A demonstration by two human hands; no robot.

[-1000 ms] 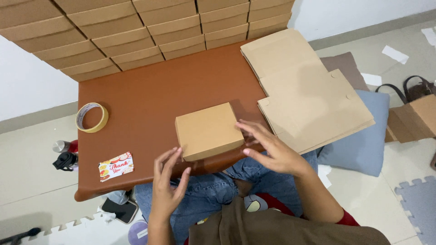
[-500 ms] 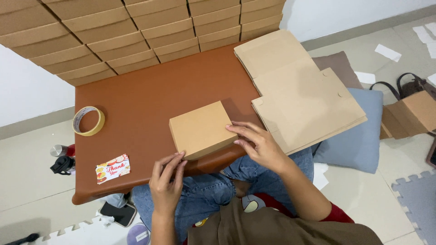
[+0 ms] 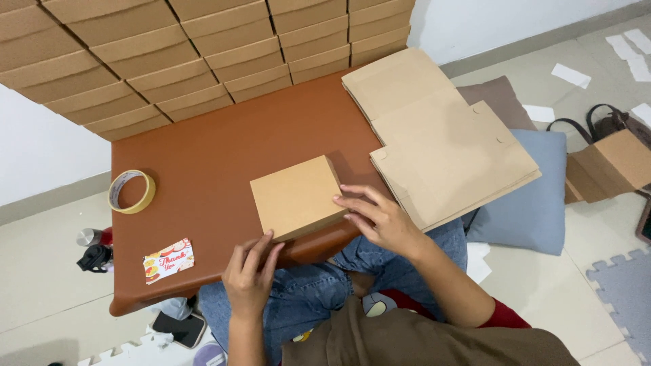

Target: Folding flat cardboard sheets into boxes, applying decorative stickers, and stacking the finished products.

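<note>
At the near edge of the brown table (image 3: 224,149), a closed, square kraft cardboard box (image 3: 296,196) is lying flat, its front corner reaching right to the table's rim above the person's denim-clad knees (image 3: 319,298). The left hand (image 3: 249,278) is resting at the box's front-left corner, fingers loosely curled and fingertips touching the lower edge without clasping it. The right hand (image 3: 381,220) is lying open against the box's right side, fingers spread and pointing left, the tips pressing on the right edge.

Just right of the box, a stack of flat, unfolded cardboard box blanks (image 3: 441,142) is overhanging the table's right side, partly covering a grey-blue cushion (image 3: 536,196) and a brownish cushion (image 3: 502,102) on the floor. Along the far side of the table, a wall of stacked, assembled cardboard boxes (image 3: 169,54) is rising in rows. Well to the left of the box, a roll of tape (image 3: 131,191) is lying flat, and nearer the front-left corner a small printed card (image 3: 168,260) is sitting face up. On the floor at right, another folded piece of cardboard (image 3: 610,166) is lying beside a dark bag (image 3: 614,122).
</note>
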